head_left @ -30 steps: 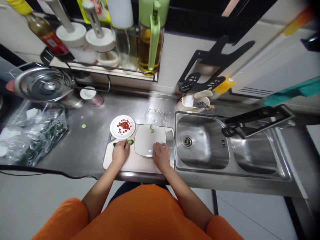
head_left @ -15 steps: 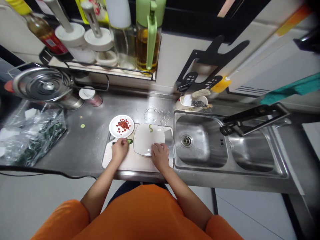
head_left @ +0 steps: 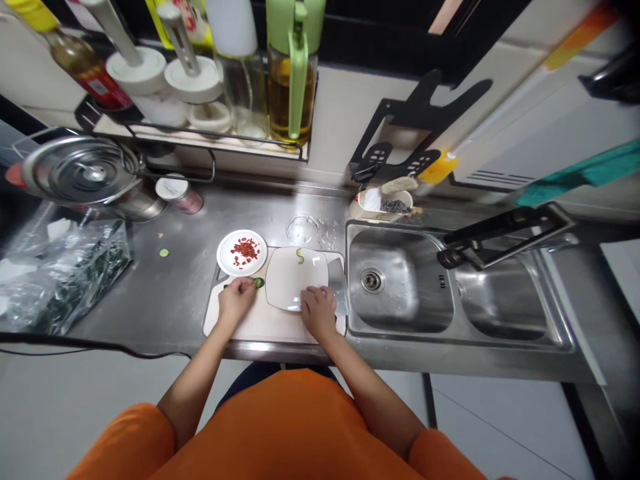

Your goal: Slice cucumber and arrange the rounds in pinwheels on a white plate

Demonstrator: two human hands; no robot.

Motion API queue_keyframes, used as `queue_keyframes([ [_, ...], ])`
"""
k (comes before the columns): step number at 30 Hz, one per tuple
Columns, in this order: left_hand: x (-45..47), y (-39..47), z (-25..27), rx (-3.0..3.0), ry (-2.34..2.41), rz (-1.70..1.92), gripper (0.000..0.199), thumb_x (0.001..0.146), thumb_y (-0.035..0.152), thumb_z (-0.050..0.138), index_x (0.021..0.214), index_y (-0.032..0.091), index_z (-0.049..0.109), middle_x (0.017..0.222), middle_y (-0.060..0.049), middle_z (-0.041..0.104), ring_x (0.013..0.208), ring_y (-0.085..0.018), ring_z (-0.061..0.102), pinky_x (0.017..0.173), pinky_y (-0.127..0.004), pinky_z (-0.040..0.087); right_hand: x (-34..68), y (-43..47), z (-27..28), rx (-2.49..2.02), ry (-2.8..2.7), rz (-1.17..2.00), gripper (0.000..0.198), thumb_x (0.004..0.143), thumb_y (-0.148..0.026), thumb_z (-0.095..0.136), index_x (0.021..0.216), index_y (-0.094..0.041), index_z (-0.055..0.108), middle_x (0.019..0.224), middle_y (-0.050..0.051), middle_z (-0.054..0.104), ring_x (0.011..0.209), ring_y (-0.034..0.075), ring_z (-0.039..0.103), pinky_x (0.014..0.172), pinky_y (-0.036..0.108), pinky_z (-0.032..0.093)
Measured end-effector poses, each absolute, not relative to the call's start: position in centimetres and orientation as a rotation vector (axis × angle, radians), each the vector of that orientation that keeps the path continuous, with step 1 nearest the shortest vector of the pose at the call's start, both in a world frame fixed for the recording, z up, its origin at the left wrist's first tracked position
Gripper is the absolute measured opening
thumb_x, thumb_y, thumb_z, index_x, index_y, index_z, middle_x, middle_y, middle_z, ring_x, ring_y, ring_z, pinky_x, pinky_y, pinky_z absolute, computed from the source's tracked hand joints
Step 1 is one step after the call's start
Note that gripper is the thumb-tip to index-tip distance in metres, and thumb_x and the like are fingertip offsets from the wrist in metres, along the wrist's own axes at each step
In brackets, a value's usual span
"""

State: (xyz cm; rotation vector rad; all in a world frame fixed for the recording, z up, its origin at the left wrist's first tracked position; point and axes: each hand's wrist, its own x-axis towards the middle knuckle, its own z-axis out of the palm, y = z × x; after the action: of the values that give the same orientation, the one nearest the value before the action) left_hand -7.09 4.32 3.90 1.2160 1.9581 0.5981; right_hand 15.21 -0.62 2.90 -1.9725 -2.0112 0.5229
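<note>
My left hand (head_left: 236, 301) is closed in a pinch, its fingertips at the dark green rim of some cucumber slices (head_left: 259, 283) on the white cutting board (head_left: 265, 327). The fingers hide part of the slices. My right hand (head_left: 319, 312) lies over the lower right edge of a squarish white plate (head_left: 287, 283), fingers curved onto its rim. A thin curved piece of cucumber (head_left: 300, 256) lies near the plate's far edge. Beside the plate's right side shows a broad, shiny knife blade (head_left: 339, 287), partly covered. A round white dish (head_left: 225, 257) with red chopped bits (head_left: 245, 251) overlaps the board's far left corner.
A double steel sink (head_left: 400, 320) with a black faucet (head_left: 480, 240) adjoins the board on the right. Leftward are a small green slice (head_left: 164, 253), a plastic bag of greens (head_left: 85, 280) and a lidded pot (head_left: 80, 170). A rack of bottles (head_left: 200, 130) hangs above the counter.
My left hand has shifted very slightly at the cucumber slices, its wrist turning a little outward. My right hand stays on the plate, and the view has drifted slightly.
</note>
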Motion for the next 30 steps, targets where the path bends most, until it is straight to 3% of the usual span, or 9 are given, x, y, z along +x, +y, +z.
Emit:
queue_keyframes([
  [3, -6.8, 4.3, 4.7, 1.121, 1.789, 0.682, 0.030, 0.069, 0.043, 0.061, 0.085, 0.017, 0.065, 0.066, 0.001, 0.061, 0.059, -0.011, 0.051, 0.059, -0.023, 0.038, 15.0, -0.1, 3.1, -1.959, -1.924, 0.648, 0.025, 0.086, -0.020, 0.046, 0.104, -0.023, 0.064, 0.112, 0.007, 0.061, 0.111, 0.028, 0.038, 0.084, 0.040, 0.034],
  [11, -3.0, 4.3, 6.2, 1.069, 1.398, 0.632, 0.028, 0.065, 0.043, 0.065, 0.074, 0.016, 0.061, 0.064, 0.002, 0.057, 0.057, -0.009, 0.047, 0.057, -0.022, 0.037, 14.2, 1.9, 4.6, -1.747, -1.664, 0.961, 0.024, 0.084, -0.027, 0.053, 0.103, -0.022, 0.066, 0.095, 0.005, 0.067, 0.099, 0.021, 0.051, 0.087, 0.035, 0.039],
  [22, -1.0, 3.9, 5.2, 0.702, 1.201, 0.554, 0.032, 0.061, 0.037, 0.073, 0.080, 0.015, 0.061, 0.067, 0.000, 0.062, 0.063, -0.010, 0.056, 0.057, -0.020, 0.039, 15.0, 2.1, 5.4, -1.817, -1.427, 1.108, 0.011, 0.078, -0.022, 0.056, 0.074, -0.022, 0.067, 0.077, 0.000, 0.068, 0.084, 0.018, 0.057, 0.078, 0.030, 0.042],
  [26, -0.7, 3.9, 5.0, 0.447, 1.170, 0.511, 0.033, 0.071, 0.039, 0.069, 0.089, 0.013, 0.063, 0.080, -0.008, 0.067, 0.071, -0.013, 0.063, 0.058, -0.019, 0.043, 15.4, 2.2, 5.8, -1.763, -1.400, 1.127, 0.010, 0.078, -0.027, 0.059, 0.073, -0.021, 0.066, 0.075, 0.000, 0.068, 0.083, 0.017, 0.057, 0.077, 0.029, 0.042],
  [30, -0.1, 4.1, 4.9, 0.299, 1.130, 0.422, 0.030, 0.082, 0.040, 0.059, 0.090, 0.011, 0.062, 0.075, -0.010, 0.067, 0.061, -0.011, 0.061, 0.048, -0.017, 0.040, 15.9, 2.5, 6.6, -1.728, -1.430, 1.130, 0.012, 0.078, -0.030, 0.060, 0.073, -0.021, 0.067, 0.077, 0.001, 0.068, 0.084, 0.017, 0.058, 0.079, 0.030, 0.042],
])
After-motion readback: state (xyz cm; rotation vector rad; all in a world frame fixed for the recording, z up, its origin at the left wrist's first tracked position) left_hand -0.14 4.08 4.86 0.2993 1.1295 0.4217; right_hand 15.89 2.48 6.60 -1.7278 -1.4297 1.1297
